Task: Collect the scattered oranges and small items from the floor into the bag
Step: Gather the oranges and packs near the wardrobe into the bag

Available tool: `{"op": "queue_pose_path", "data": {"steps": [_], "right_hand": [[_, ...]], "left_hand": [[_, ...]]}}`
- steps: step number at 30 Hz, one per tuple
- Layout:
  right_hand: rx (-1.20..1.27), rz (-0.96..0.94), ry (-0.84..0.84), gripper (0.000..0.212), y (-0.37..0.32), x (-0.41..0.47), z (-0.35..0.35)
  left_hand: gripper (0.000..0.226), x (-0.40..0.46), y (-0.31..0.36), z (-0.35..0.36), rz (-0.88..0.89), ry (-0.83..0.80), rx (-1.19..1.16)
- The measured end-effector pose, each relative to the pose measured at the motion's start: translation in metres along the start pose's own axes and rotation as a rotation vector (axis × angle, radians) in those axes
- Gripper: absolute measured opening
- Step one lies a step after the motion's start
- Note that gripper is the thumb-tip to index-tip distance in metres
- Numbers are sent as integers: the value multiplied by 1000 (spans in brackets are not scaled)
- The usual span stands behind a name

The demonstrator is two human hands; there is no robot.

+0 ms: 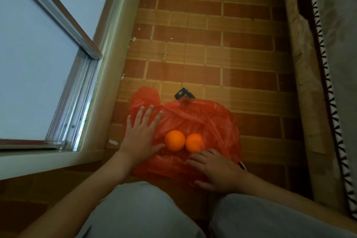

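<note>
On the brick-patterned floor (241, 60), between a window frame on the left and a patterned mattress edge (328, 63) on the right, a thin crumpled red plastic bag (212, 120) lies spread flat just in front of the person's knees. Two round oranges (174, 140) sit side by side on it, touching or nearly so; whether they rest on top of the plastic or just inside its mouth cannot be told. Most likely the bag is kept flat and wide so that things can be rolled or dropped into it without fumbling for the opening.

The left hand (142, 135) lies palm down on the left part of the bag, fingers straight and spread, thumb near the left orange; it seems to be pinning the film in place and grips nothing. The right hand (214, 170) rests on the near right part of the bag, fingers loosely bent, fingertips (199, 155) just beside the right orange. It appears to hold nothing, though its palm side is hidden.

A small black packet (184, 93) lies on the floor at the bag's far edge, not yet collected.
</note>
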State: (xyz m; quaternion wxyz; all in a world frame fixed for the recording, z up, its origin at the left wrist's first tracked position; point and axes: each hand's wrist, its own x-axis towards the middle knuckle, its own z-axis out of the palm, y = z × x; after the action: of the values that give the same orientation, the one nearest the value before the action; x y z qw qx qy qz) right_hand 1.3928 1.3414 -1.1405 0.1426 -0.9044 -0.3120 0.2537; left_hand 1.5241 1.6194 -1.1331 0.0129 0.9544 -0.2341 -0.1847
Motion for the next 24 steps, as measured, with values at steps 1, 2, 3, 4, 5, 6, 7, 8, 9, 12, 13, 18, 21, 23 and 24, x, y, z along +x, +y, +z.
{"op": "queue_pose_path", "data": {"steps": [1, 2, 3, 4, 5, 6, 7, 8, 9, 12, 13, 18, 21, 23, 24], "right_hand": [[14, 8, -20, 67, 0, -4, 6], [30, 16, -38, 65, 0, -8, 12], [47, 27, -51, 65, 1, -12, 18], [62, 44, -64, 64, 3, -16, 24], [74, 63, -78, 64, 4, -19, 28], [84, 79, -97, 65, 5, -21, 30], [94, 84, -115, 66, 6, -21, 29], [99, 78, -121, 65, 6, -19, 28], [96, 64, -106, 62, 5, -16, 26], [64, 17, 40, 46, 2, -2, 11], [56, 12, 94, 43, 2, 3, 4], [13, 57, 270, 44, 20, 37, -34], [7, 141, 311, 51, 34, 59, -58], [42, 213, 331, 54, 49, 77, -74], [61, 250, 344, 54, 58, 88, -83]], "left_hand": [[119, 2, 2, 1, -8, 7, 2], [119, 5, 3, 1, -16, 8, 5], [120, 6, 5, 1, -22, 2, 4], [121, 8, 6, 0, -27, -8, -2], [122, 8, 6, 1, -31, -17, -8], [123, 8, 6, 2, -33, -29, -12], [124, 6, 6, 3, -33, -49, -13], [125, 4, 6, 5, -34, -68, -14], [126, 2, 5, 7, -37, -83, -19], [127, -3, 0, 9, -49, -109, -36], [126, -5, -3, 8, -50, -109, -38], [115, -12, -14, 8, -18, -78, -73], [106, -19, -23, 12, -10, -55, -96], [104, -24, -30, 15, -16, -43, -111], [103, -25, -32, 15, -24, -43, -107]]}}
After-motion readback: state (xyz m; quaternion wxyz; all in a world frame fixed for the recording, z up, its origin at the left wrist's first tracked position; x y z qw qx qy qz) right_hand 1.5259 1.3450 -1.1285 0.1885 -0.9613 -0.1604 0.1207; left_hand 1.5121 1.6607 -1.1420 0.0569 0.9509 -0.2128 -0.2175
